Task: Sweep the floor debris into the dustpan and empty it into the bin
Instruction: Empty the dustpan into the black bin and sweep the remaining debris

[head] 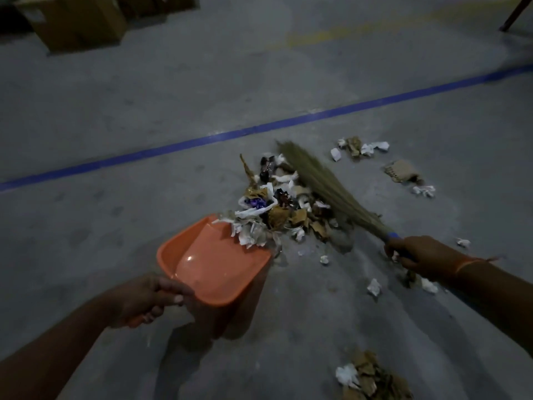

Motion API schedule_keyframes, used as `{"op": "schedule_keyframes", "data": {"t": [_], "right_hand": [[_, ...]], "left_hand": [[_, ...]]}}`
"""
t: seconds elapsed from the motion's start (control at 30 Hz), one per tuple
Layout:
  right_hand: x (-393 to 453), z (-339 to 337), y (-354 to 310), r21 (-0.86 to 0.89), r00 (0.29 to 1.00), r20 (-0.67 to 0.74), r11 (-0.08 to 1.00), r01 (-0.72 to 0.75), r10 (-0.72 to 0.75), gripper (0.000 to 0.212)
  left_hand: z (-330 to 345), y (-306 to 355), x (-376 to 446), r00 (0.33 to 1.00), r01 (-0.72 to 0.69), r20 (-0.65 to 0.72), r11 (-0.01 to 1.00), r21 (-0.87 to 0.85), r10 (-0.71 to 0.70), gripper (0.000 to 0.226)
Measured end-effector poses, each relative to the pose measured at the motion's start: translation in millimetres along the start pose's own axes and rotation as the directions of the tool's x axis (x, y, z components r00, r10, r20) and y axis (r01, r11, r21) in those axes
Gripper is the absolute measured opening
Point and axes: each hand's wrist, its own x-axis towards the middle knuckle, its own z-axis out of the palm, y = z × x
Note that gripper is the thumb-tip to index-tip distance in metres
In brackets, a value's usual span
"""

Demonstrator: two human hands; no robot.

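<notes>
Left hand [150, 300] at 7 o'clock, fingers curled round the handle of the orange plastic dustpan [213, 261], mouth tilted toward 1 o'clock. Mixed pile of white paper scraps, brown leaves and wrappers [277, 203] at centre, its near edge touching the dustpan lip. Right hand [418, 254] at 4 o'clock grips the blue handle of the straw grass broom [323, 183]; bristles lie against the pile's 3 o'clock side. Loose scraps [360, 147] on grey concrete floor [115, 232] toward 2 o'clock; blue floor line [202, 140] beyond
</notes>
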Motion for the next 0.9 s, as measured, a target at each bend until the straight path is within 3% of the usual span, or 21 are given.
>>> {"op": "schedule_keyframes", "data": {"t": [0.07, 0.1, 0.2, 0.27, 0.5, 0.67, 0.9], "right_hand": [[-8.5, 14.3, 1.5, -0.036, 0.996, -0.032, 0.996, 0.079, -0.081, 0.02], [-13.7, 19.8, 0.1, -0.039, 0.991, -0.047, 0.992, 0.12, -0.122, 0.018], [-24.3, 39.7, -2.4, -0.075, 0.969, -0.068, 0.969, 0.234, -0.239, 0.021], [-31.0, 53.4, -2.8, -0.068, 0.954, -0.102, 0.959, 0.277, -0.282, 0.023], [-59.8, 84.3, -10.4, 0.002, 0.942, -0.174, 0.957, 0.29, -0.285, 0.022], [-70.0, 99.9, -17.7, 0.068, 0.956, -0.147, 0.962, 0.265, -0.253, 0.018], [-145.4, 61.0, -42.0, 0.116, 0.968, -0.201, 0.977, 0.177, -0.151, 0.022]], "left_hand": [[-0.6, 13.3, 9.5, 0.999, -0.031, 0.019, 0.999, 0.043, 0.03, 0.075], [-1.4, 18.6, 15.6, 0.999, -0.044, 0.023, 0.998, 0.044, 0.043, 0.075], [4.3, 41.3, 30.4, 0.999, -0.034, 0.032, 0.999, 0.03, 0.033, 0.029], [9.5, 50.4, 37.7, 0.997, -0.054, 0.056, 0.997, 0.051, 0.051, 0.022], [22.3, 48.8, 38.5, 0.997, -0.063, 0.046, 0.998, 0.019, 0.062, 0.027], [27.9, 54.7, 37.3, 0.995, -0.098, 0.034, 0.995, 0.004, 0.098, 0.033], [60.2, 113.5, -15.0, 0.995, -0.086, 0.056, 0.996, 0.019, 0.085, 0.032]]}}
